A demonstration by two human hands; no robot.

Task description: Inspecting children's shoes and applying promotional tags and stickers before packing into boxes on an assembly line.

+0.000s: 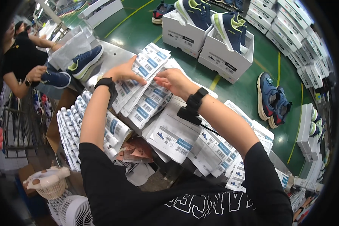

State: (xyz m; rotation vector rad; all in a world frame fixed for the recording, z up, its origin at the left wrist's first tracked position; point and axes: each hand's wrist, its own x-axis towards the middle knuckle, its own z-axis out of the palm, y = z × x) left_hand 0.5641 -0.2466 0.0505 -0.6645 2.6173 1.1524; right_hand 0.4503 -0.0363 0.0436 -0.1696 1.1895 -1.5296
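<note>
My left hand (125, 72) is closed on a sheaf of label sheets (148, 60), white with blue patches and barcodes. Its thumb lies across the top sheet. At the sheaf's right edge is my right hand (176, 82), palm turned toward the paper, fingers half bent and apart; whether the fingertips touch the sheets is hard to see. Beneath both hands lie further label sheets (141, 111), fanned on the bench. Nearer my body is a stack of larger printed sheets (172, 133) with a shoe picture. Both wrists carry black straps with small devices.
Two white shoe boxes (226, 62) topped with navy shoes (229, 32) stand beyond the papers on the green surface. A blue pair (273, 100) sits at right, near stacked boxes (290, 26). Rolled label sheets (69, 128) fill a carton at left. A co-worker (22, 60) holds a shoe.
</note>
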